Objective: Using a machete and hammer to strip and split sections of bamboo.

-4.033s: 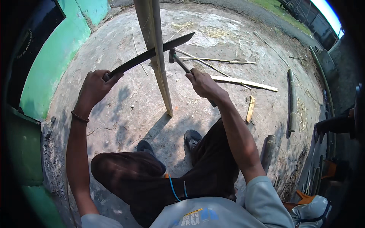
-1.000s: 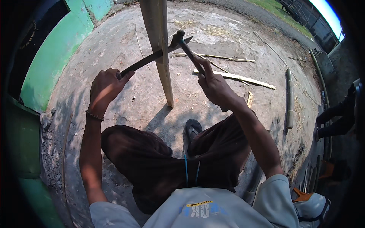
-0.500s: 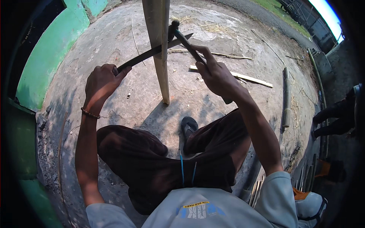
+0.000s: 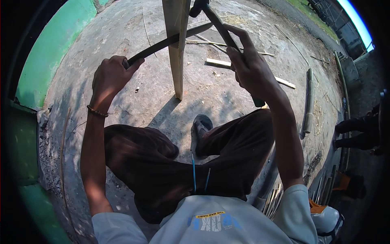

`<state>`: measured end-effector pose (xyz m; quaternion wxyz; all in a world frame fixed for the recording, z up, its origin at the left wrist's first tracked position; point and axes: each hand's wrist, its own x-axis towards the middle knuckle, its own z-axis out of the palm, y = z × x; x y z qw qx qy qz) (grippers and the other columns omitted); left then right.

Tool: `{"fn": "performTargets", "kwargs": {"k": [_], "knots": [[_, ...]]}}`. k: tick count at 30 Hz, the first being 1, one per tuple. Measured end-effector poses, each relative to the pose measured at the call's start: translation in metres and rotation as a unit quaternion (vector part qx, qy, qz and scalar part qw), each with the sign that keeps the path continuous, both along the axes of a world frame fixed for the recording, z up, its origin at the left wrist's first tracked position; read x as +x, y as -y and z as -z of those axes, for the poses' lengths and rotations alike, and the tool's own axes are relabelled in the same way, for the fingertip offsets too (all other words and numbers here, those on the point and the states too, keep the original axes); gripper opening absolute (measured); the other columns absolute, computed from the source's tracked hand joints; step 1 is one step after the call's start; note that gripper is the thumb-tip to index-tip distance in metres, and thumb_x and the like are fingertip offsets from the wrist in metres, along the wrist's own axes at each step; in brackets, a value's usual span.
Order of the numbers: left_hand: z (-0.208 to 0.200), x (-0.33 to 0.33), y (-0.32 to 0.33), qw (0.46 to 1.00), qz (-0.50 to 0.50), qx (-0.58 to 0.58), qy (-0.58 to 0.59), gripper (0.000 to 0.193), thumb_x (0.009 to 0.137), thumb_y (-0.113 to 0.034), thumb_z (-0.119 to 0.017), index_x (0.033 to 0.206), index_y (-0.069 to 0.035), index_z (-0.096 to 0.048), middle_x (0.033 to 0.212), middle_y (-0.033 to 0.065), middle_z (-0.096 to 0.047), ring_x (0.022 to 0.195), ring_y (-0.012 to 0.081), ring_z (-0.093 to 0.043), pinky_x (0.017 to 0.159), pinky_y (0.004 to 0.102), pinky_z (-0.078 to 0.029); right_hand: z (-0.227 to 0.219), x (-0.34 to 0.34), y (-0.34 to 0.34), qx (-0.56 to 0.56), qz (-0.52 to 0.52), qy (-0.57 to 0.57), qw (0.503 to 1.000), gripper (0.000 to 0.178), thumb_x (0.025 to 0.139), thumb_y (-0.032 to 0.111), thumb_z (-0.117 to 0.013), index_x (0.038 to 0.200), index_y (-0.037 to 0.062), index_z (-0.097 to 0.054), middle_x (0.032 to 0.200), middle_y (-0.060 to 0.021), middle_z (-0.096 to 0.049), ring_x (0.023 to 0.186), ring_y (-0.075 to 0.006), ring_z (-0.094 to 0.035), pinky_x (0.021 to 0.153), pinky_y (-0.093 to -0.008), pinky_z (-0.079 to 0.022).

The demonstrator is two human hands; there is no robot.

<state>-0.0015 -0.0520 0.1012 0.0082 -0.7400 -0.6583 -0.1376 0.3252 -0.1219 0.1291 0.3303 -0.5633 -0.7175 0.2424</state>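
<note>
While the fingers (image 4: 131, 64) of the left hand (image 4: 109, 77) are curled tight round the dark handle end of a long blade (image 4: 170, 40), the thumb lies along the top of that handle and the blade runs up and to the right from the fist, crossing the upright wooden stake (image 4: 177, 49) and seeming to sit against or in it, though the contact itself cannot be made out. The right hand (image 4: 252, 71) is clenched on the dark handle of a hammer (image 4: 215, 20), its forefinger stretched along the shaft; the handle's butt sticks out below the wrist and the hammer's head is up at the top edge of the view, just beside the stake and above the blade's far end. The stake stands nearly upright between the two hands, its foot resting on the concrete ground (image 4: 134, 32) just ahead of the person's sandalled foot (image 4: 201, 132). The person sits low with knees in dark trousers spread below the hands, a beaded band on the left wrist. Beyond the right hand a pale flat slat (image 4: 219, 63) lies on the ground with thin splinters near it, and a round pole (image 4: 308, 101) lies well apart to the right. A green wall (image 4: 48, 53) curves along the left side.
</note>
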Motion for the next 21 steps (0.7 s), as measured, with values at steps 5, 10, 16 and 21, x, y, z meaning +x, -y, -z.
{"fn": "performTargets", "kwargs": {"k": [5,10,16,21], "knots": [[0.001,-0.017,-0.014,1.000,0.014,0.023,-0.016,0.066,0.086,-0.064,-0.066,0.066,-0.001,-0.065,0.055,0.0142,-0.059,0.051,0.0297,-0.060,0.054,0.0404,-0.048,-0.035,-0.015,0.012,0.145,0.052,-0.125,0.980,0.042,0.106,0.017,-0.037,0.147,0.0133,-0.030,0.064,0.0007,-0.044,0.047,-0.0072,-0.041,0.044,-0.0261,-0.038],[0.004,-0.009,-0.017,1.000,0.011,0.010,-0.027,0.065,0.085,-0.065,-0.066,0.067,-0.002,-0.067,0.057,0.0153,-0.062,0.055,0.0322,-0.066,0.056,0.0418,-0.051,0.047,-0.032,-0.043,-0.044,-0.032,0.120,0.991,0.048,0.102,0.017,-0.044,0.146,0.0162,-0.026,0.069,-0.0209,-0.061,0.060,-0.0400,-0.060,0.061,-0.0568,-0.041],[0.007,-0.010,-0.013,1.000,0.027,0.009,0.013,0.066,0.086,-0.062,-0.068,0.066,0.001,-0.065,0.052,0.0108,-0.054,0.046,0.0233,-0.053,0.052,0.0381,-0.043,-0.044,-0.012,-0.006,0.184,0.066,0.005,0.981,0.033,0.105,0.019,-0.042,0.136,0.0113,-0.039,0.067,-0.0083,-0.051,0.053,-0.0185,-0.049,0.050,-0.0343,-0.043],[-0.008,-0.018,-0.003,1.000,-0.011,0.007,-0.024,0.066,0.086,-0.064,-0.066,0.068,-0.001,-0.065,0.054,0.0128,-0.058,0.051,0.0278,-0.059,0.054,0.0399,-0.047,0.022,-0.015,-0.018,0.056,-0.022,0.051,0.997,0.031,0.104,0.017,-0.047,0.134,0.0111,-0.040,0.075,-0.0160,-0.059,0.066,-0.0322,-0.058,0.062,-0.0472,-0.047]]}}
